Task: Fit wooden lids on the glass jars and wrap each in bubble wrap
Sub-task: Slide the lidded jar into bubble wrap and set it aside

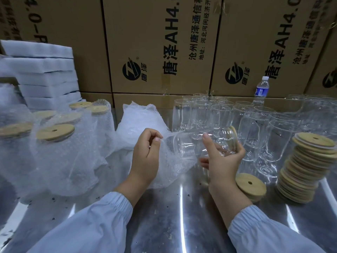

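Observation:
My right hand (221,161) grips a clear glass jar (193,143) held on its side, with a wooden lid (234,137) fitted on its right end. My left hand (145,152) pinches the edge of a bubble wrap sheet (169,161) that lies under and against the jar's left end. Several bare glass jars (255,125) stand upright behind my right hand. A tall leaning stack of wooden lids (308,167) sits at the right, and a short stack of lids (250,185) lies beside my right wrist.
Several jars wrapped in bubble wrap with lids on (54,143) stand at the left, in front of stacked white foam sheets (45,75). Loose bubble wrap (140,121) is heaped at centre. Cardboard boxes (160,44) wall the back; a water bottle (261,90) stands there. The metal table (173,216) is shiny.

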